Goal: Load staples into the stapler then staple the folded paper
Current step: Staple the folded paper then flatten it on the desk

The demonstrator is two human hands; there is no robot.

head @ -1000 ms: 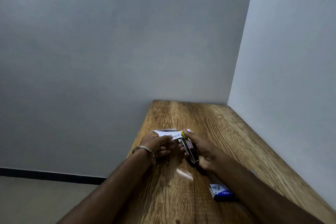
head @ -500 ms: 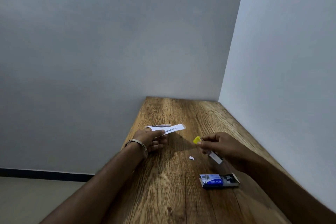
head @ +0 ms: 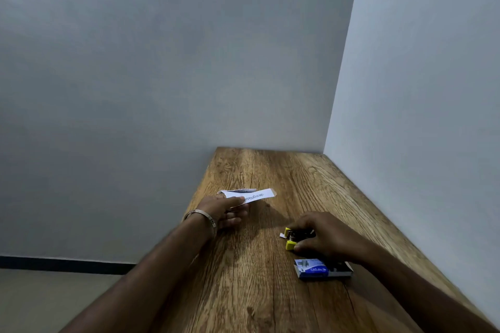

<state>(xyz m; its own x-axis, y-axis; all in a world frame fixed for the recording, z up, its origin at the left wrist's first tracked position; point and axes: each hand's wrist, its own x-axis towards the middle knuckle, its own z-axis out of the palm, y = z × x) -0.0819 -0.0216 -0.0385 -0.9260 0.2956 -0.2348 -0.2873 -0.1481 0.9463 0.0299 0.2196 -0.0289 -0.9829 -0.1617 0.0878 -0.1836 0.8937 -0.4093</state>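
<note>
Left hand pinching folded paper, right hand gripping stapler, wooden table

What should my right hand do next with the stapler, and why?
Probably let go of the stapler and lift the right hand away. It sits on the table beside the staple box, and the left hand holds the folded paper off to the side.
</note>
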